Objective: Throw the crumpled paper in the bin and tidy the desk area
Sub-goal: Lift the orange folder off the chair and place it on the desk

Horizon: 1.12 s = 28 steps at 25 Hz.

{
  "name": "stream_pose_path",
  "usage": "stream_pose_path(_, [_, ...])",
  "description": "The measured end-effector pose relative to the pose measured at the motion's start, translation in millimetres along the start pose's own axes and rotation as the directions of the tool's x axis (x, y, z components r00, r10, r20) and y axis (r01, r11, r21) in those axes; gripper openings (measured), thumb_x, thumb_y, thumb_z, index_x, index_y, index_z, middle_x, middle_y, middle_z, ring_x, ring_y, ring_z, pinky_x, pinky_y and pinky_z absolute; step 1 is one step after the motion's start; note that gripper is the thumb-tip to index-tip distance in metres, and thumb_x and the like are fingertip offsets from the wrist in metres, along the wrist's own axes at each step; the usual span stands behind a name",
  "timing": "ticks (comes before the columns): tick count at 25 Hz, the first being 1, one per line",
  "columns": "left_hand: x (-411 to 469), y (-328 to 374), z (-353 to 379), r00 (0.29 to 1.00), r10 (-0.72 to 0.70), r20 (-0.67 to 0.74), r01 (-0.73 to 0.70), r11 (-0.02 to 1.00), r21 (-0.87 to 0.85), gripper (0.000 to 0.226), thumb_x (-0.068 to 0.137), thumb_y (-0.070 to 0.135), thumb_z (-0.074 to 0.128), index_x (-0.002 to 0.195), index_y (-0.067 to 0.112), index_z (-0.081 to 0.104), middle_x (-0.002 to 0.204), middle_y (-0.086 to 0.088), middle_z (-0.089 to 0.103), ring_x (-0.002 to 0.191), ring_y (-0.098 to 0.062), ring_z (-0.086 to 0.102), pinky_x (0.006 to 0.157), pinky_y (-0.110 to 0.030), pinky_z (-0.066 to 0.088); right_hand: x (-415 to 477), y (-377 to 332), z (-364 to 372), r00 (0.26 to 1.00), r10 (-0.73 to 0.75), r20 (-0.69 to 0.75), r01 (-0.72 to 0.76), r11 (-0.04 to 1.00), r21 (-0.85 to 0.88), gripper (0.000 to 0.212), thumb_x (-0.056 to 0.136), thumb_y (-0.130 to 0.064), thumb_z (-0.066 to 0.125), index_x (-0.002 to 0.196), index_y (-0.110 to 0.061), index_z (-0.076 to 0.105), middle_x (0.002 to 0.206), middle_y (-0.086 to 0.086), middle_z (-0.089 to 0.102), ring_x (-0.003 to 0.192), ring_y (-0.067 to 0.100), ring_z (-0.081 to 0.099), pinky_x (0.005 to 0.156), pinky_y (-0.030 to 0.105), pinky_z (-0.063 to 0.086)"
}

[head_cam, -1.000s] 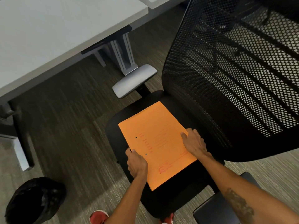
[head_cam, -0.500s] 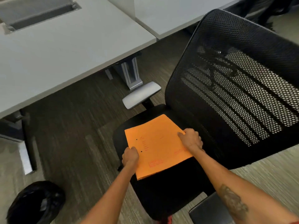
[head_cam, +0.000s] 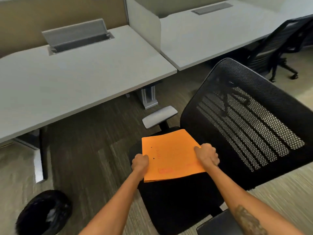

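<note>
A grey desk (head_cam: 71, 78) spans the upper left; a black mesh chair (head_cam: 245, 126) stands beside it. Above the chair's seat, an orange folder (head_cam: 171, 156) is clamped at its side edges by the left hand (head_cam: 140, 162) and right hand (head_cam: 207, 156). A black-lined bin (head_cam: 43, 213) sits on the floor, lower left.

The folder (head_cam: 171, 158) is bright orange with faint red print and two small black dots, and the chair (head_cam: 245, 126) is black with a honeycomb mesh back and a pale grey armrest (head_cam: 159, 116). The bench (head_cam: 71, 78) is plain light grey, the carpet (head_cam: 88, 150) streaked brown and tan. The bin (head_cam: 44, 214) is glossy black; the right forearm (head_cam: 247, 219) bears a dark tattoo.
</note>
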<state>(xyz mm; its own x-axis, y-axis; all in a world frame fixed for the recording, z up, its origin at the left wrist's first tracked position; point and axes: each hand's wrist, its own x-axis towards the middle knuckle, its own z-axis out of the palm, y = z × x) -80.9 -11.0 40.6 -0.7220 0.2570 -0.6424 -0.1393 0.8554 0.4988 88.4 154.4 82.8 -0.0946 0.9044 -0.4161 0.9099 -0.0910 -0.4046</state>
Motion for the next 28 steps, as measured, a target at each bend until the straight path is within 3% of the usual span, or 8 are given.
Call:
stream_pose_path(3, [-21, 21, -30, 0.992, 0.091, -0.092, -0.089, 0.996, 0.017, 0.027, 0.101, 0.021, 0.041, 0.089, 0.005, 0.060, 0.093, -0.010, 0.060, 0.079, -0.024, 0.054, 0.064, -0.032, 0.036, -16, -23, -24, 0.998, -0.034, -0.050, 0.038, 0.997, 0.069, 0.023, 0.093, -0.030, 0.054, 0.084, -0.012, 0.063, 0.077, 0.000, 0.051, 0.078, 0.024, 0.050, 0.074, 0.037, 0.038])
stream_pose_path(6, [-39, 38, -61, 0.975, 0.141, -0.173, -0.146, 0.989, -0.017, 0.027, 0.102, 0.025, 0.040, 0.093, 0.008, 0.060, 0.096, -0.008, 0.060, 0.080, -0.022, 0.052, 0.056, -0.031, 0.032, -31, -50, -45, 0.992, -0.079, -0.095, 0.091, 0.987, 0.135, 0.025, 0.092, -0.030, 0.054, 0.082, -0.009, 0.062, 0.077, 0.001, 0.055, 0.069, 0.021, 0.049, 0.072, 0.036, 0.039])
stream_pose_path(9, [-45, 46, -92, 0.952, 0.173, -0.251, -0.200, 0.976, -0.084, 0.031, 0.103, 0.028, 0.039, 0.089, 0.010, 0.060, 0.093, -0.007, 0.062, 0.078, -0.021, 0.055, 0.063, -0.030, 0.038, -46, -79, -58, 0.985, -0.121, -0.120, 0.141, 0.974, 0.177, 0.026, 0.092, -0.032, 0.054, 0.080, -0.011, 0.062, 0.075, 0.001, 0.055, 0.066, 0.020, 0.050, 0.071, 0.034, 0.039])
stream_pose_path(12, [-47, 47, -124, 0.925, 0.213, -0.316, -0.266, 0.954, -0.137, 0.034, 0.104, 0.028, 0.037, 0.079, 0.013, 0.055, 0.082, -0.007, 0.060, 0.067, -0.017, 0.052, 0.061, -0.029, 0.040, -61, -107, -58, 0.980, -0.160, -0.115, 0.182, 0.957, 0.227, 0.028, 0.092, -0.033, 0.055, 0.071, -0.014, 0.056, 0.077, 0.003, 0.059, 0.069, 0.022, 0.055, 0.071, 0.035, 0.043])
stream_pose_path(14, [-48, 45, -149, 0.908, 0.226, -0.352, -0.290, 0.947, -0.141, 0.035, 0.105, 0.029, 0.038, 0.083, 0.010, 0.057, 0.078, -0.006, 0.058, 0.063, -0.015, 0.049, 0.058, -0.026, 0.038, -73, -127, -53, 0.978, -0.179, -0.107, 0.201, 0.947, 0.251, 0.029, 0.092, -0.035, 0.054, 0.070, -0.016, 0.055, 0.081, 0.005, 0.062, 0.076, 0.027, 0.059, 0.071, 0.036, 0.044])
stream_pose_path(26, [-36, 16, -325, 0.843, 0.149, -0.516, -0.286, 0.938, -0.197, 0.039, 0.105, 0.032, 0.038, 0.073, 0.013, 0.049, 0.070, -0.002, 0.054, 0.055, -0.011, 0.048, 0.051, -0.021, 0.034, -161, -281, -12, 0.922, -0.381, -0.071, 0.384, 0.871, 0.308, 0.028, 0.096, -0.039, 0.049, 0.102, -0.016, 0.065, 0.099, 0.005, 0.066, 0.088, 0.025, 0.060, 0.080, 0.040, 0.049])
stream_pose_path(28, [-30, 5, -356, 0.835, 0.116, -0.538, -0.272, 0.937, -0.220, 0.040, 0.104, 0.033, 0.039, 0.070, 0.014, 0.047, 0.068, -0.001, 0.053, 0.054, -0.011, 0.048, 0.050, -0.022, 0.033, -178, -308, 1, 0.914, -0.403, -0.051, 0.397, 0.859, 0.324, 0.028, 0.094, -0.040, 0.049, 0.096, -0.017, 0.065, 0.099, 0.008, 0.067, 0.089, 0.029, 0.063, 0.084, 0.044, 0.052])
